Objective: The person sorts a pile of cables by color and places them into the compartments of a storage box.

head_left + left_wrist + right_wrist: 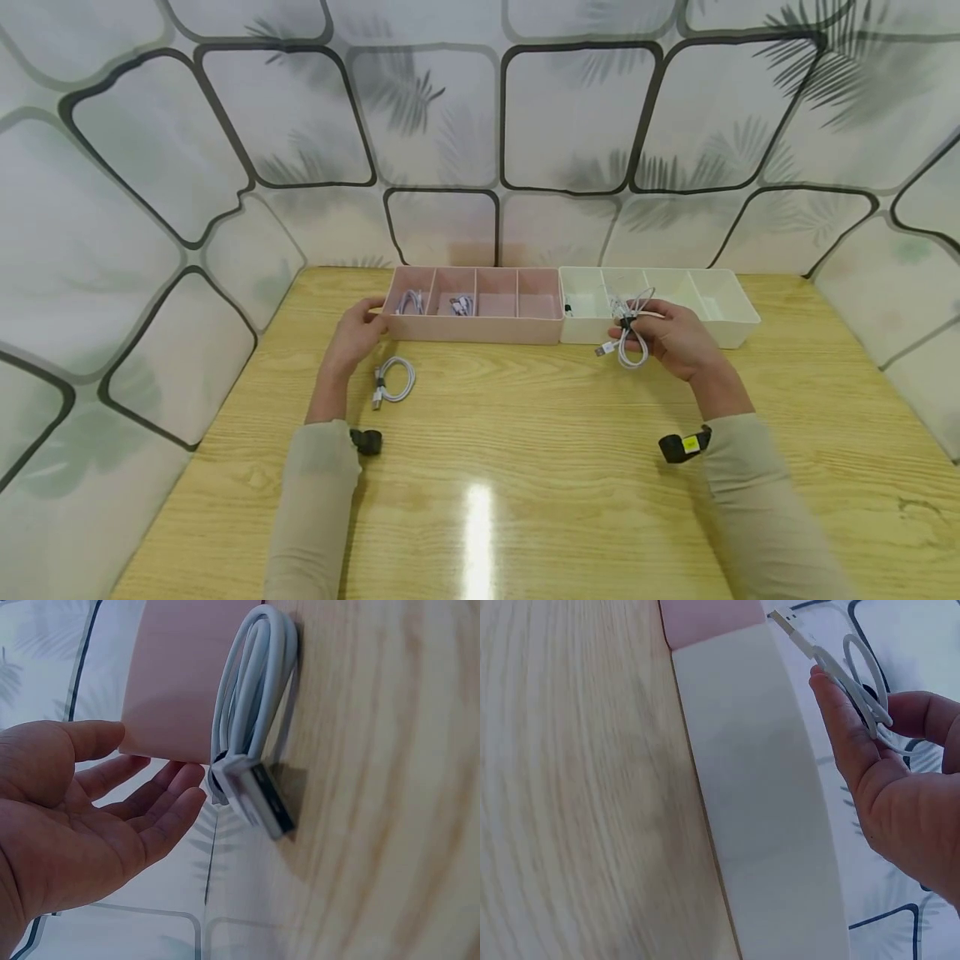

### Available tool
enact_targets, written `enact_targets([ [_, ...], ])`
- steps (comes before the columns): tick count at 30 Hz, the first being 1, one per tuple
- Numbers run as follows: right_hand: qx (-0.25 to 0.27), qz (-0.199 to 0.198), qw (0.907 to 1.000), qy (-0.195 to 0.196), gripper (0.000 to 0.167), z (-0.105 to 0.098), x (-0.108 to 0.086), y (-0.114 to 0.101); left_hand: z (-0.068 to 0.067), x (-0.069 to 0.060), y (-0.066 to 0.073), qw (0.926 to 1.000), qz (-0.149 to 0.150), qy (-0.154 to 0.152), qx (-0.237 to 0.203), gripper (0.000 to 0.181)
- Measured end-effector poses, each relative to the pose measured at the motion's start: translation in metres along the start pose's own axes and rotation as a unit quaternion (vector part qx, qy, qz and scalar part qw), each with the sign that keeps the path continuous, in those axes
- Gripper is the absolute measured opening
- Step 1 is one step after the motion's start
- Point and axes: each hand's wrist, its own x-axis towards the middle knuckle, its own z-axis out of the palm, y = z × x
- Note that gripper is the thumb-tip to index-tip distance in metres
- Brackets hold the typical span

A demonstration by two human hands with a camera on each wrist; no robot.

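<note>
My right hand [678, 337] pinches a coiled white USB cable [633, 348] with a black tie, above the front of the cream divided box [731, 333]. In the right wrist view, the cable's USB plug [793, 630] sticks out past the fingertips. At the left end of the pink divided box [472, 331], my left hand [352, 335] touches the corner with thumb and fingers loosely spread. Another coiled white USB cable [411, 382], also tied in black, lies on the table just right of that hand.
Both boxes stand end to end on the wooden table [510, 433]. White cables [410, 302] lie in the pink box's first compartment and another cable [461, 306] in its second. A small dark item [567, 308] shows in the cream box's left compartment. Patterned cloth [442, 117] rises behind.
</note>
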Motion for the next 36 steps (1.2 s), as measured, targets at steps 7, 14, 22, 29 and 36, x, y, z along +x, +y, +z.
enact_targets([
  [7, 0.040, -0.013, 0.9990, 0.013, 0.023, -0.018, -0.004, -0.016, 0.000, -0.001, 0.001, 1.0000, -0.005, 0.000, -0.008, 0.049],
  [14, 0.059, -0.015, 0.9969, 0.049, 0.023, -0.042, -0.003, -0.028, 0.001, 0.000, 0.000, 1.0000, -0.002, 0.000, -0.002, 0.049],
  [22, 0.066, -0.012, 0.9928, 0.099, 0.024, -0.064, 0.000, -0.030, 0.000, 0.000, 0.001, 1.0000, -0.004, 0.004, -0.004, 0.048],
  [29, 0.083, -0.022, 0.9891, 0.120, 0.022, -0.072, 0.004, -0.031, -0.001, 0.001, 0.000, 1.0000, -0.004, 0.001, -0.007, 0.049],
  [36, 0.059, -0.019, 0.9863, 0.153, 0.019, -0.078, 0.009, -0.033, 0.001, 0.000, -0.001, 1.0000, 0.004, 0.000, -0.002, 0.046],
])
